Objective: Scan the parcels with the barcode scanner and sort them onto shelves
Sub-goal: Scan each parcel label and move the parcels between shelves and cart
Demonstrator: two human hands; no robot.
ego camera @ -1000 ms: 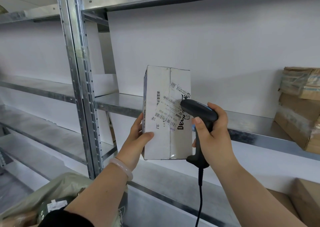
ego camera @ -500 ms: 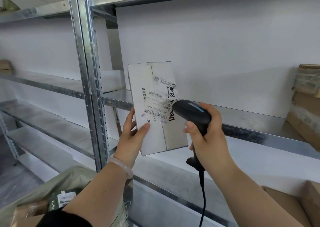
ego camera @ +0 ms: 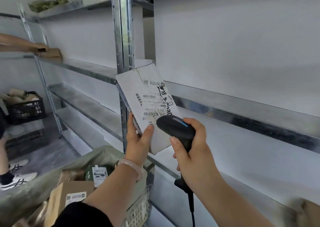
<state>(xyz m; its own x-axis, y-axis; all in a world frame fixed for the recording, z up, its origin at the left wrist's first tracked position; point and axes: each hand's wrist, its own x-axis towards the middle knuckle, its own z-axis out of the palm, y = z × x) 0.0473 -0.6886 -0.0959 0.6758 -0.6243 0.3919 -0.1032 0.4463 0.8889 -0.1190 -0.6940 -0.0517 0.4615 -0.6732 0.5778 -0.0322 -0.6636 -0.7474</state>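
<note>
The left grip [ego camera: 138,138] is closing around the lower corner of the white parcel [ego camera: 147,104], holding it tilted in front of the shelf edge [ego camera: 242,117]. The right grip [ego camera: 192,150] is wrapping the barcode scanner [ego camera: 174,129], which is touching the label. Shelving is still to do, and more parcels are waiting in the sack [ego camera: 103,157].

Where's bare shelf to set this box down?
Bare: the shelf behind the white parcel, right of the upright post. Crowded: the sack of parcels below the left hand.
</note>
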